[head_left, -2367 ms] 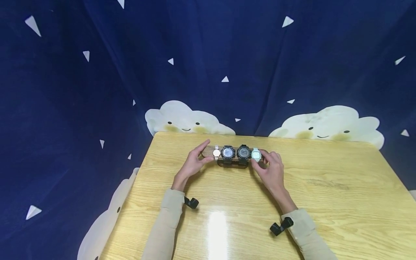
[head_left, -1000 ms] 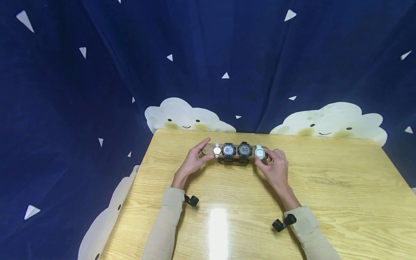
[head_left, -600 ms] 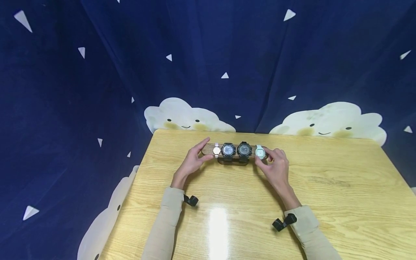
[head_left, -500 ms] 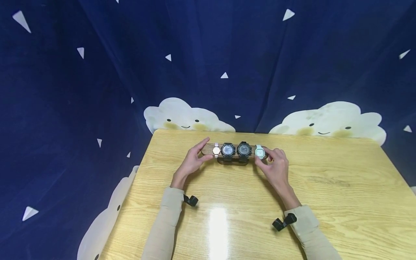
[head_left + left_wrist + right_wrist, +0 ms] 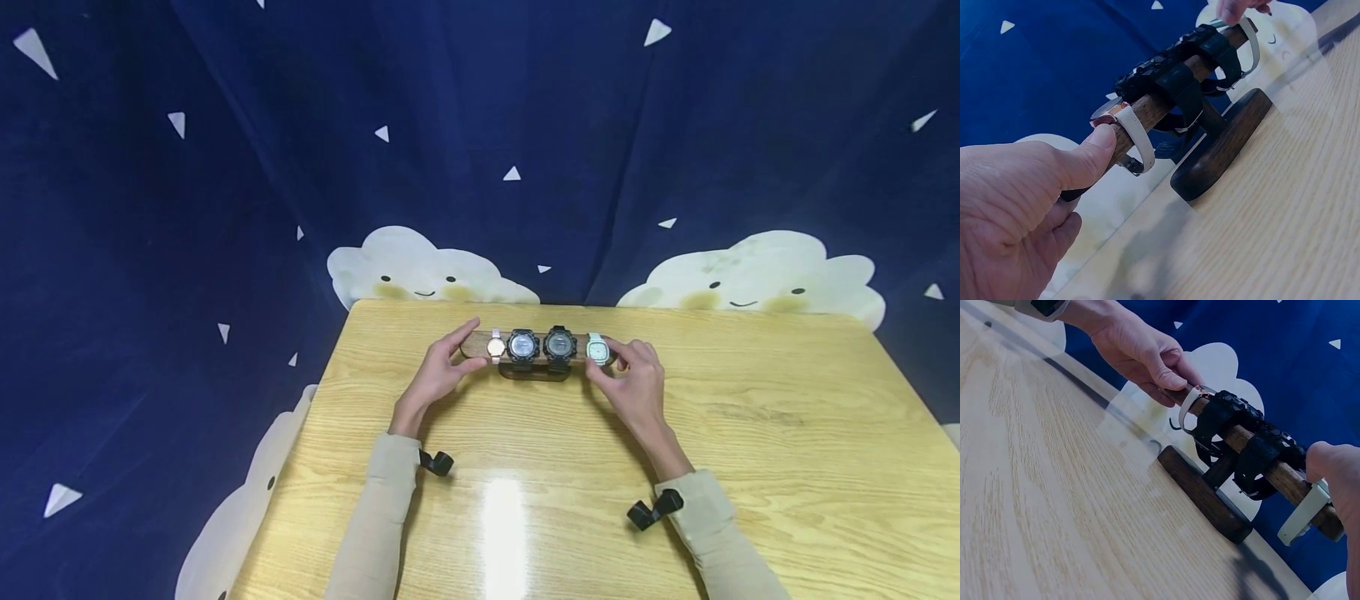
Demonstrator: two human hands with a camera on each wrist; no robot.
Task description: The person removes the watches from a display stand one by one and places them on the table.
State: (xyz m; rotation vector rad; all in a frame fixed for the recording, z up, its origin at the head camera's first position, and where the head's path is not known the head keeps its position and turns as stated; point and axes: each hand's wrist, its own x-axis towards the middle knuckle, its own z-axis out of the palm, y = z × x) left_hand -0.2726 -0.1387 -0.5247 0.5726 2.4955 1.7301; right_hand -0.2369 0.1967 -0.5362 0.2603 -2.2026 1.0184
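Observation:
A dark wooden watch stand [image 5: 1222,150] carries several wristwatches on its raised bar. My left hand [image 5: 440,372] grips the bar's left end, its thumb beside the small rose-gold watch [image 5: 496,347] with a pale strap. Two chunky black watches, a left one [image 5: 522,346] and a right one [image 5: 558,345], sit strapped round the middle. Near the right end is a mint-green square watch [image 5: 597,351], pinched at its case by the thumb and fingers of my right hand [image 5: 636,387]. Its pale strap hangs round the bar in the right wrist view. That view cuts off most of my right hand.
The stand's base rests on a light wooden table [image 5: 750,433], towards its far edge. Behind and to the left hangs a dark blue curtain [image 5: 450,100] with white triangles and smiling clouds. Black wrist-camera mounts sit on both sleeves.
My right hand has slid the mint-green watch rightward along the bar, away from the black watches, and then stayed nearly still. My left hand keeps its grip on the stand.

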